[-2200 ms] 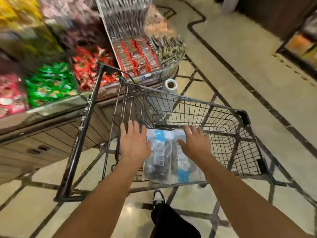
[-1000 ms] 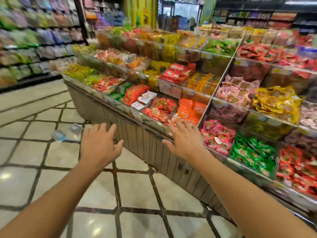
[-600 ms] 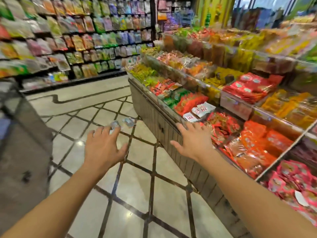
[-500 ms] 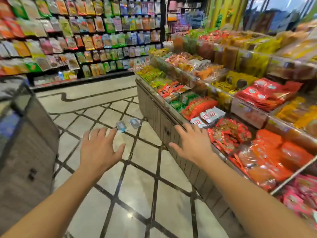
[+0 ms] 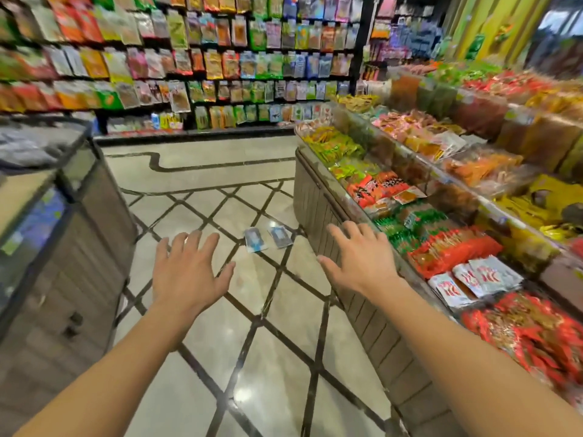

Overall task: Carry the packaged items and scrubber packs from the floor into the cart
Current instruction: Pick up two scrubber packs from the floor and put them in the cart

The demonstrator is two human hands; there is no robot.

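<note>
**Marble floor, two packs left to fetch**

Wood panels on the cabinet point(image 5: 47, 263) at my far left are blurred, and I can read nothing there. Next comes my left hand point(image 5: 189, 269), held out over the floor point(image 5: 252, 373) with its fingers point(image 5: 184, 244) spread and straight, holding nothing. Ahead of it, between my hands and well out of reach, two small packs point(image 5: 266, 238) lie flat on the tiles, side by side and nearly touching, close to the foot of the snack stand point(image 5: 318, 197). Each shows a pale panel with a blue band at the near end; any print on them is too small to make out. My right hand point(image 5: 359, 263) hovers beside the stand's edge, also opened wide and empty.

I judge this the approach for a pickup: the cart is out of sight, and these packs are not yet lifted. The next move calls for stepping closer, bending low, and sliding fingertips under the thin flat edges, one pack per hand perhaps.

On the stand to my right, silver sachets point(image 5: 473, 279) carry bold red characters I cannot decipher; the hanging bags on the back wall point(image 5: 220, 58) are equally unreadable.
</note>
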